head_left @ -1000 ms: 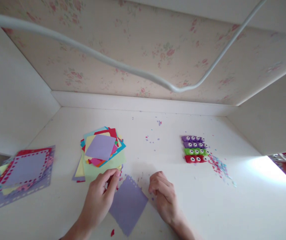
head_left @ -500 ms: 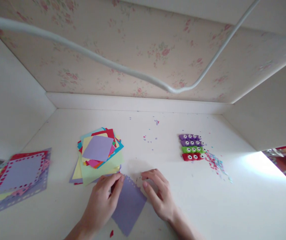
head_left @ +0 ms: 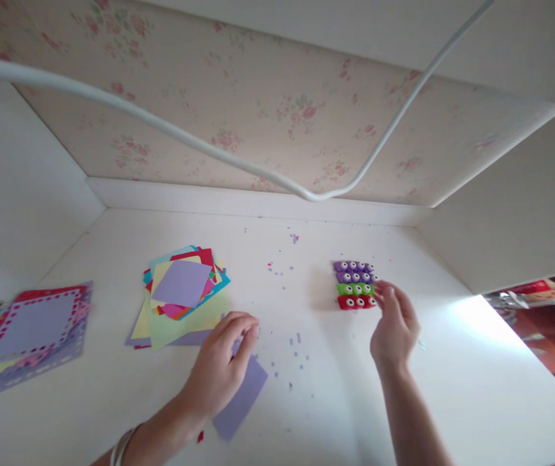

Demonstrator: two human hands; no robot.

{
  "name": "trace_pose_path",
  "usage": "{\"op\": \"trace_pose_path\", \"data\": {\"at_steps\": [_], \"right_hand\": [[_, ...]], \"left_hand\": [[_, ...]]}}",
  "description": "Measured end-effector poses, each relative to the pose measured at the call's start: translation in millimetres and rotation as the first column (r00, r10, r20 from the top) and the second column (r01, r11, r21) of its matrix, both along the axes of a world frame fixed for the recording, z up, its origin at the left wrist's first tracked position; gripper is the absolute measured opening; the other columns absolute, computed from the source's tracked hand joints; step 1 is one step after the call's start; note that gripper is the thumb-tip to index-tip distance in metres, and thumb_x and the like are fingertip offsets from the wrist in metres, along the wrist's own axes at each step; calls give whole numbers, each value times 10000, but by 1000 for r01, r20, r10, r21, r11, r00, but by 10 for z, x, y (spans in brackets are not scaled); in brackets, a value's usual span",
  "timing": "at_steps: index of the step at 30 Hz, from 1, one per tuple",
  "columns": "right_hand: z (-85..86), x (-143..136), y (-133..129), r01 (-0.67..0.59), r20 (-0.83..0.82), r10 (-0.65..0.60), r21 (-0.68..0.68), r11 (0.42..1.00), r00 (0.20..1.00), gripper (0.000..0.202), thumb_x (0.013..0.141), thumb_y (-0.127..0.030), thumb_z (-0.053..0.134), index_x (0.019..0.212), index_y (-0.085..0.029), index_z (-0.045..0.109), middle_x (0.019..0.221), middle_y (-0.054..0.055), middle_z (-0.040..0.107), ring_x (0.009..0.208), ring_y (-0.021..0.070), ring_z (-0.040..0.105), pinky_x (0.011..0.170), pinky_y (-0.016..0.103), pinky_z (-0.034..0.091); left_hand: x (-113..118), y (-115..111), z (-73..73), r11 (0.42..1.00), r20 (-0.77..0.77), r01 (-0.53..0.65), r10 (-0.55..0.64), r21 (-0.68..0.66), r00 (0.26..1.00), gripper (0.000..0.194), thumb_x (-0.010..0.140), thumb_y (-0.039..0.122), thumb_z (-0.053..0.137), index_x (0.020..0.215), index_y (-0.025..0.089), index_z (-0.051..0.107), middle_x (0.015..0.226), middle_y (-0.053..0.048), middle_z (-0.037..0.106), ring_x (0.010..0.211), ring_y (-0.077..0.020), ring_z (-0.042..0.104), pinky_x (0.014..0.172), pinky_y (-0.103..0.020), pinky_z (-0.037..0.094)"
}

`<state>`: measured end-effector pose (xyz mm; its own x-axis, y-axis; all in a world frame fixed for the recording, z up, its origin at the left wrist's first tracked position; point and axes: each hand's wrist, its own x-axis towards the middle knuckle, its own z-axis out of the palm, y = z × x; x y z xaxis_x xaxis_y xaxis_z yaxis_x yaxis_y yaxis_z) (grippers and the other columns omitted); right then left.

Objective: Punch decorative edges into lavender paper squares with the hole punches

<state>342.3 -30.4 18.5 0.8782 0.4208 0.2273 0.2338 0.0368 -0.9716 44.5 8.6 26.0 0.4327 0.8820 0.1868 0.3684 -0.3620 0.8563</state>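
My left hand (head_left: 226, 362) hovers over a purple square of paper (head_left: 241, 404) with thumb and fingers drawn together. Whatever they pinch, if anything, is hidden. Off to the right, my right hand (head_left: 396, 323) is closed in a pinch at the right end of a block of purple, green and red rows with googly eyes (head_left: 355, 285). I cannot make out what lies between its fingertips. Small purple paper bits (head_left: 297, 353) are scattered between the hands.
A stack of coloured paper squares (head_left: 185, 285) lies left of centre. Further left is a pile of hole-edged paper (head_left: 39, 323). A red scrap (head_left: 200, 437) lies near the front. A white cable (head_left: 185, 133) hangs across the view before the flowered wall.
My right hand has moved right, from beside the purple paper to the googly-eyed rows. My left hand has shifted slightly right, covering more of the paper. Purple bits show where the right hand was.
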Motion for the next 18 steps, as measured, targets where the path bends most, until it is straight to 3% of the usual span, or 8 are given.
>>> {"op": "trace_pose_path", "data": {"at_steps": [2, 5, 9, 11, 14, 18], "right_hand": [[-16, 366, 64, 50, -5, -50, -36, 998, 999, 366, 860, -465, 559, 1056, -181, 681, 1094, 96, 668, 982, 231, 603, 851, 375, 466], [-91, 719, 182, 9, -31, -14, -150, 989, 999, 460, 873, -511, 484, 1174, -203, 645, 1178, 90, 646, 1086, 244, 577, 887, 375, 458], [-235, 876, 335, -62, 29, 75, -315, 947, 997, 521, 864, -563, 428, 1224, -241, 623, 1240, 58, 638, 1172, 254, 553, 950, 379, 442], [-291, 905, 391, -82, 39, 103, -364, 928, 994, 544, 859, -579, 423, 1218, -229, 636, 1260, 62, 640, 1198, 263, 545, 991, 380, 422], [-344, 965, 439, -81, 45, 107, -390, 917, 993, 590, 865, -600, 402, 1216, -195, 648, 1291, 97, 628, 1226, 285, 537, 1042, 400, 384], [-412, 1049, 445, -103, 65, 142, -414, 904, 988, 609, 869, -617, 366, 1196, -198, 663, 1279, 108, 639, 1233, 295, 541, 1050, 428, 374]], "left_hand": [[302, 46, 25, 990, 106, 10, 5, -140, 994, 230, 967, 345, 456, 1085, 249, 629, 1149, -62, 651, 1040, -193, 617, 856, -327, 521], [872, 144, -28, 944, 270, 85, 5, -318, 963, 298, 954, 378, 463, 1164, 236, 620, 1246, -77, 632, 1107, -207, 611, 933, -350, 507], [1642, 274, -83, 869, 405, 116, 103, -481, 908, 348, 930, 354, 488, 1216, 201, 612, 1347, -87, 589, 1274, -230, 511, 1110, -363, 363], [1953, 323, -85, 859, 418, 113, 125, -500, 900, 385, 942, 364, 448, 1250, 181, 589, 1406, -98, 539, 1322, -232, 465, 1134, -364, 330], [2300, 375, -111, 850, 443, 124, 138, -512, 886, 445, 973, 406, 337, 1277, 176, 565, 1419, -90, 530, 1328, -218, 462, 1134, -355, 332], [2573, 414, -217, 838, 444, 92, 189, -538, 876, 562, 972, 472, 284, 1391, 142, 461, 1528, -102, 378, 1426, -214, 316, 1190, -360, 214]]}}
